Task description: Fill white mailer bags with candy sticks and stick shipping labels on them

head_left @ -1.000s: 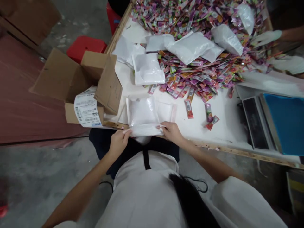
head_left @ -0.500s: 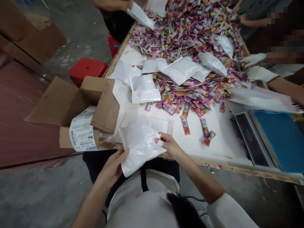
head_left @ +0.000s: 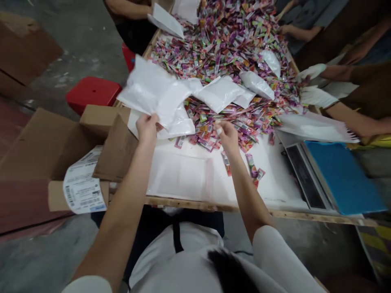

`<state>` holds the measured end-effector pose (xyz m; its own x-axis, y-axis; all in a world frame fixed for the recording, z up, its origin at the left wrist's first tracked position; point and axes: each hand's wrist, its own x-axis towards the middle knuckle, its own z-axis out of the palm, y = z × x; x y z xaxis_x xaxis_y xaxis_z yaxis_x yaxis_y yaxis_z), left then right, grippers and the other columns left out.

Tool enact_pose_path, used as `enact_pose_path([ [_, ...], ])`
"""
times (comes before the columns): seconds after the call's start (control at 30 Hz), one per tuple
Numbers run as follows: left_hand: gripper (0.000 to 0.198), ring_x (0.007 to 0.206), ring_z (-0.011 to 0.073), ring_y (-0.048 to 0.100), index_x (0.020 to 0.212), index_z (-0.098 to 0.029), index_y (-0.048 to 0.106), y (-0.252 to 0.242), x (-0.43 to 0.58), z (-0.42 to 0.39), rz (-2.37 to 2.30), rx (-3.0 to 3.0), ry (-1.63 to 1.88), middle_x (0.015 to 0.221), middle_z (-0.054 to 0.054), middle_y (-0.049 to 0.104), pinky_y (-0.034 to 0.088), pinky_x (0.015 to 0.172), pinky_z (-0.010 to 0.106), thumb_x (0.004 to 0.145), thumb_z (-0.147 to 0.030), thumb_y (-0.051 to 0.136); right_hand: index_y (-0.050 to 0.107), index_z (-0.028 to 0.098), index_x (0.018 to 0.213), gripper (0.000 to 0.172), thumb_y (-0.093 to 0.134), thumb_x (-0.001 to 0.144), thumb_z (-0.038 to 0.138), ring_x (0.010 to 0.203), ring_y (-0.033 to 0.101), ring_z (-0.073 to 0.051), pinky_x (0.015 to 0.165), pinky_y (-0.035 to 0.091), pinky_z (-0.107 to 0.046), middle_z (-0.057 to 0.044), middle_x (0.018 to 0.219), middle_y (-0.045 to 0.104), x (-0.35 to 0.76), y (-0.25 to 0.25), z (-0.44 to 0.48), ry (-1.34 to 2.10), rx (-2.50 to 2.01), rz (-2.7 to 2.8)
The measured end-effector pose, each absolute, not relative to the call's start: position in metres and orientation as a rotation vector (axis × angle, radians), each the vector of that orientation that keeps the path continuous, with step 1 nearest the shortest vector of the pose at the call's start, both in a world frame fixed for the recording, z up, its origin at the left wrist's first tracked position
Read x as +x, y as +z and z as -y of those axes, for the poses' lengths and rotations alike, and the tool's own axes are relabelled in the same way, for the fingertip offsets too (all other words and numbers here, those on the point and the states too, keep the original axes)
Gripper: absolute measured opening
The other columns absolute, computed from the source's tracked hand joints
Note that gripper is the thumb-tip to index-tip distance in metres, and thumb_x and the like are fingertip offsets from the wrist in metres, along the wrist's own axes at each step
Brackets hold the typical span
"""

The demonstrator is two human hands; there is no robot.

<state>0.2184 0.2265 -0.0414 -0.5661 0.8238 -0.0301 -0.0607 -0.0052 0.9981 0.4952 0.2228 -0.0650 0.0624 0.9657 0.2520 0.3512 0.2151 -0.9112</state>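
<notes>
My left hand (head_left: 147,127) is closed on the lower edge of a white plastic bag (head_left: 152,91), held up above the table's left side. My right hand (head_left: 225,134) reaches into the near edge of a big heap of small colourful sachets (head_left: 226,53), fingers curled down among them; what they hold is hidden. A stack of flat clear zip bags (head_left: 180,177) lies on the white table (head_left: 275,191) right in front of me, between my arms.
An open cardboard box (head_left: 45,142) with a shipping label stands at my left, a red stool (head_left: 93,91) behind it. Filled white bags (head_left: 218,93) lie on the heap. A scale with a blue tray (head_left: 339,175) sits at right. Other people's gloved hands (head_left: 316,97) work at the right and far end.
The white bag went from the table's near edge up and to the left in my left hand. My right hand let go of it and reached forward into the sachets.
</notes>
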Motion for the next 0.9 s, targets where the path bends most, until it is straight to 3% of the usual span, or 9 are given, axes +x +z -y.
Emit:
enact_pose_path([
  [0.03, 0.015, 0.075, 0.0144, 0.057, 0.091, -0.017, 0.052, -0.049, 0.223, -0.226, -1.679, 0.861, 1.693, 0.088, 0.003, 0.058, 0.051, 0.072, 0.032, 0.082, -0.016, 0.063, 0.06, 0.02, 0.093, 0.028, 0.056, 0.087, 0.047, 0.06, 0.05, -0.012, 0.061, 0.046, -0.028, 0.0, 0.076, 0.059, 0.502, -0.079, -0.219, 0.776, -1.379, 1.503],
  [0.13, 0.049, 0.098, 0.0207, 0.056, 0.123, -0.015, 0.043, -0.068, 0.254, -0.206, -1.886, 1.417, 1.745, 0.122, 0.015, 0.052, 0.05, 0.085, 0.036, 0.078, -0.01, 0.063, 0.061, 0.018, 0.084, 0.014, 0.058, 0.084, 0.032, 0.059, 0.048, -0.013, 0.063, 0.045, -0.03, 0.0, 0.068, 0.058, 0.514, -0.107, -0.207, 0.728, -1.535, 1.578],
  [0.23, 0.042, 0.114, 0.0267, 0.053, 0.127, -0.015, 0.049, -0.077, 0.301, -0.204, -1.662, 2.126, 1.267, 0.129, 0.016, 0.052, 0.045, 0.095, 0.04, 0.085, -0.009, 0.053, 0.064, 0.017, 0.097, 0.02, 0.049, 0.084, 0.019, 0.074, 0.056, -0.019, 0.076, 0.047, -0.034, -0.005, 0.085, 0.065, 0.512, -0.11, -0.215, 0.557, -1.592, 1.651],
  [0.33, 0.031, 0.117, 0.033, 0.051, 0.115, -0.014, 0.062, -0.083, 0.335, -0.229, -1.674, 2.347, 0.782, 0.122, 0.019, 0.06, 0.041, 0.094, 0.047, 0.091, -0.011, 0.044, 0.064, 0.016, 0.115, 0.04, 0.042, 0.083, 0.009, 0.107, 0.055, -0.026, 0.096, 0.043, -0.041, -0.013, 0.115, 0.064, 0.502, -0.105, -0.238, 0.309, -1.572, 1.919],
  [0.43, 0.028, 0.103, 0.0327, 0.057, 0.093, -0.014, 0.07, -0.094, 0.339, -0.244, -1.687, 2.362, 0.6, 0.099, 0.017, 0.068, 0.042, 0.087, 0.046, 0.093, -0.014, 0.042, 0.062, 0.017, 0.124, 0.046, 0.044, 0.084, 0.007, 0.114, 0.049, -0.03, 0.096, 0.041, -0.045, -0.016, 0.13, 0.057, 0.501, -0.108, -0.247, 0.181, -1.574, 2.233],
  [0.57, 0.026, 0.097, 0.0289, 0.059, 0.092, -0.017, 0.071, -0.108, 0.321, -0.228, -1.588, 2.419, 0.587, 0.095, 0.013, 0.07, 0.041, 0.088, 0.044, 0.094, -0.016, 0.045, 0.066, 0.02, 0.119, 0.039, 0.047, 0.087, 0.009, 0.104, 0.05, -0.028, 0.088, 0.042, -0.041, -0.014, 0.12, 0.061, 0.517, -0.122, -0.226, 0.127, -1.584, 2.388],
  [0.77, 0.02, 0.101, 0.0268, 0.06, 0.105, -0.019, 0.068, -0.112, 0.311, -0.211, -1.455, 2.418, 0.637, 0.103, 0.01, 0.069, 0.04, 0.094, 0.042, 0.088, -0.019, 0.057, 0.07, 0.02, 0.102, 0.031, 0.046, 0.085, 0.008, 0.101, 0.052, -0.026, 0.09, 0.042, -0.041, -0.011, 0.103, 0.061, 0.539, -0.129, -0.195, 0.242, -1.497, 2.3],
  [0.9, 0.012, 0.097, 0.0234, 0.062, 0.091, -0.02, 0.062, -0.101, 0.311, -0.219, -1.492, 2.096, 1.06, 0.094, 0.007, 0.067, 0.044, 0.089, 0.037, 0.093, -0.024, 0.051, 0.06, 0.018, 0.107, 0.025, 0.041, 0.091, 0.022, 0.103, 0.054, -0.024, 0.089, 0.045, -0.038, -0.012, 0.109, 0.057, 0.561, -0.12, -0.186, 0.407, -1.429, 1.873],
])
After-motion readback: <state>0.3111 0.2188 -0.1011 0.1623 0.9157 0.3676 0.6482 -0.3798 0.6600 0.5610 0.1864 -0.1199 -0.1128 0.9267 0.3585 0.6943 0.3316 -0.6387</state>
